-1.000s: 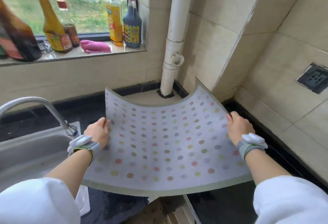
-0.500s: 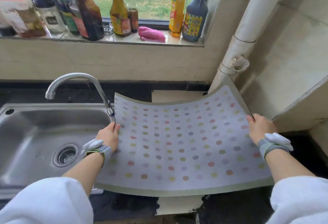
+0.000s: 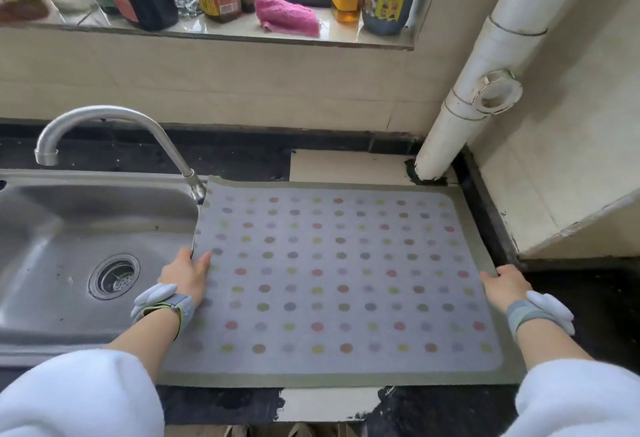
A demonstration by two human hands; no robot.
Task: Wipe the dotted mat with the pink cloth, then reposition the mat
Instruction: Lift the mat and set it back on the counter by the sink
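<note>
Head view: dotted mat (image 3: pixel 339 280) flat on black counter (image 3: pixel 588 298); both hands pinching edges.

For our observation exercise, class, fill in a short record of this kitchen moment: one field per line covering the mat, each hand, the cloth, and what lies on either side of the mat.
mat: dotted mat lies nearly flat on the dark counter, its left edge lifted
left hand: left hand grips the mat's left edge
right hand: right hand holds the mat's right edge
cloth: pink cloth sits on the windowsill, untouched
left of mat: steel sink with faucet
right rear: white pipe
</note>
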